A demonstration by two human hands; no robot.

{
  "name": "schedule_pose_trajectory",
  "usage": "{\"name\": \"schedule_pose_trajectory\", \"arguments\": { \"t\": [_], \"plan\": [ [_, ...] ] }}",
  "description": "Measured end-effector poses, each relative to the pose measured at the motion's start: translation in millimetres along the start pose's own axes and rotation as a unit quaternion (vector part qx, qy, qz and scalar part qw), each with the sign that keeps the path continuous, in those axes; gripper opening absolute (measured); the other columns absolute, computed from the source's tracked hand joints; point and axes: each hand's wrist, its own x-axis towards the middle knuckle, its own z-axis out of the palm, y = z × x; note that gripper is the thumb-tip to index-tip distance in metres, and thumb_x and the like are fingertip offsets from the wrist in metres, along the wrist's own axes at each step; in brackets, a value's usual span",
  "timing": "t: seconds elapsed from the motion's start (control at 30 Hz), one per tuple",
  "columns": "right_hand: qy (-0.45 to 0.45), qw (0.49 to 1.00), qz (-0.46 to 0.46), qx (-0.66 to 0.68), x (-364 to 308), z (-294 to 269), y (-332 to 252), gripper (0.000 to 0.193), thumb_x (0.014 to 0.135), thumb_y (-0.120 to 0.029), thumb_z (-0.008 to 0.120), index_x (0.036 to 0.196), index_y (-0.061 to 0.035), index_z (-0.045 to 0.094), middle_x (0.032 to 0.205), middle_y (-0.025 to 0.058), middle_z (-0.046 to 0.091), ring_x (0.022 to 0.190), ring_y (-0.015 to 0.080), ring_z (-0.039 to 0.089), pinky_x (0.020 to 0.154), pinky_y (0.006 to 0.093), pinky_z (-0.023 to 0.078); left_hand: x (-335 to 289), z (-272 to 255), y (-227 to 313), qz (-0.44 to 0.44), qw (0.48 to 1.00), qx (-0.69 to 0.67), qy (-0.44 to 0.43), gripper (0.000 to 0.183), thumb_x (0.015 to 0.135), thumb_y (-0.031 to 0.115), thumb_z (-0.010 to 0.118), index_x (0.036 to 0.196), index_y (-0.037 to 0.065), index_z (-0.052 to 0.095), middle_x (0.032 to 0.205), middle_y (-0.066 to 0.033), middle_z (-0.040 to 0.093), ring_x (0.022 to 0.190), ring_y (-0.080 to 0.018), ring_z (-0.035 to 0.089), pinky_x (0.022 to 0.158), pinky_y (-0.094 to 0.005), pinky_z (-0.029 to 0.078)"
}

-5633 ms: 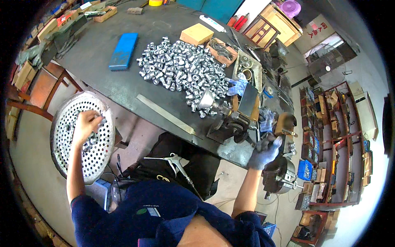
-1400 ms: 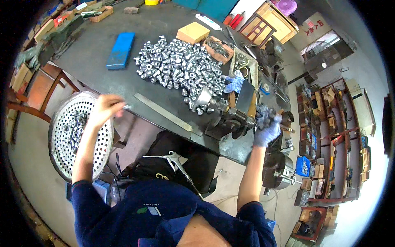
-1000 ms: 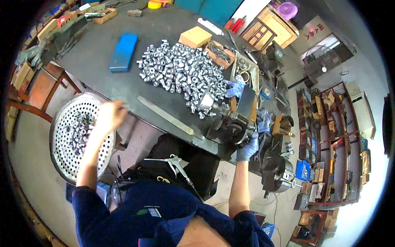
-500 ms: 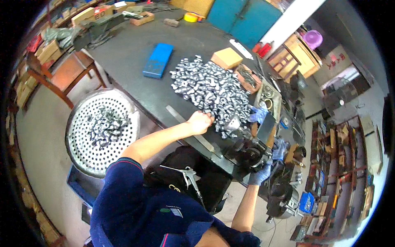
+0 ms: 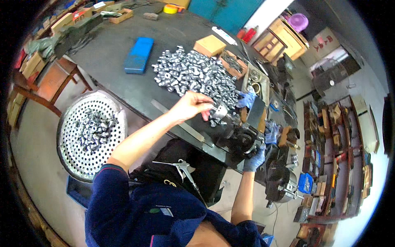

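My left hand (image 5: 190, 108) is bare, with thumb and forefinger pinched beside a shiny round metal chuck (image 5: 221, 110) on a small dark machine (image 5: 240, 139). What those fingertips hold, if anything, is too small to make out. My right hand (image 5: 256, 159) wears a blue-grey glove and is curled at the near right side of that machine; its grip is hidden. Behind my left hand lies a big heap of small silvery metal fittings (image 5: 193, 74). More dark fittings (image 5: 96, 128) lie in a round perforated metal tray (image 5: 70, 142) at my left.
A blue case (image 5: 139, 55), a cardboard box (image 5: 209, 45) and an open box of metal pieces (image 5: 233, 64) stand on the dark table (image 5: 115, 84). A flat metal bar (image 5: 181, 122) lies along its near edge. An air blow gun (image 5: 183, 168) is at my lap. A wooden chair (image 5: 51, 86) stands left.
My left hand has moved from the near edge of the heap to the chuck, its fingers now pinched there. My right hand stays at the machine. The whole view has shifted slightly.
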Motion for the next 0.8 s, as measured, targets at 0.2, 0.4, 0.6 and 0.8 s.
{"name": "schedule_pose_trajectory", "arguments": {
  "t": [0.2, 0.4, 0.6, 0.8],
  "plan": [
    [-0.053, 0.995, 0.008, 0.080, -13.5, 20.5, -15.8, 0.025, 0.078, -0.010, 0.048, 0.098, 0.0000, 0.060, 0.081, 0.0057, 0.059, 0.057, 0.0109, 0.050, 0.045, 0.0203, 0.040, 16.9, -5.1, -11.3, -0.025, 0.998, -0.042, -0.041, 0.026, 0.083, 0.005, 0.059, 0.102, -0.012, 0.056, 0.075, -0.0152, 0.063, 0.061, -0.0197, 0.064, 0.057, -0.0297, 0.053],
    [-0.011, 0.999, -0.006, -0.039, -13.7, -20.4, -17.3, 0.034, 0.083, -0.042, 0.056, 0.073, -0.0089, 0.055, 0.058, -0.0023, 0.051, 0.044, 0.0106, 0.045, 0.040, 0.0236, 0.033, 23.8, -9.5, -12.9, 0.003, 0.996, -0.037, -0.087, 0.021, 0.080, -0.002, 0.059, 0.100, -0.010, 0.059, 0.074, -0.0139, 0.063, 0.060, -0.0172, 0.063, 0.056, -0.0279, 0.052],
    [-0.050, 0.999, 0.016, -0.009, -31.0, -0.9, -49.8, 0.042, 0.080, -0.043, 0.061, 0.075, -0.0014, 0.056, 0.054, -0.0018, 0.038, 0.039, 0.0087, 0.035, 0.034, 0.0225, 0.028, 21.1, -8.2, -6.7, -0.051, 0.994, -0.042, -0.089, 0.019, 0.086, 0.008, 0.057, 0.091, -0.009, 0.060, 0.066, -0.0138, 0.062, 0.053, -0.0196, 0.063, 0.050, -0.0286, 0.052],
    [0.028, 0.999, -0.002, -0.035, -10.7, -15.1, -20.5, 0.034, 0.083, -0.034, 0.057, 0.074, -0.0015, 0.059, 0.055, -0.0002, 0.045, 0.042, 0.0104, 0.040, 0.038, 0.0251, 0.033, 18.3, -5.8, -9.9, -0.048, 0.996, -0.044, -0.053, 0.020, 0.086, 0.011, 0.057, 0.089, -0.009, 0.061, 0.062, -0.0120, 0.060, 0.048, -0.0173, 0.059, 0.045, -0.0277, 0.050]
  ]
}}
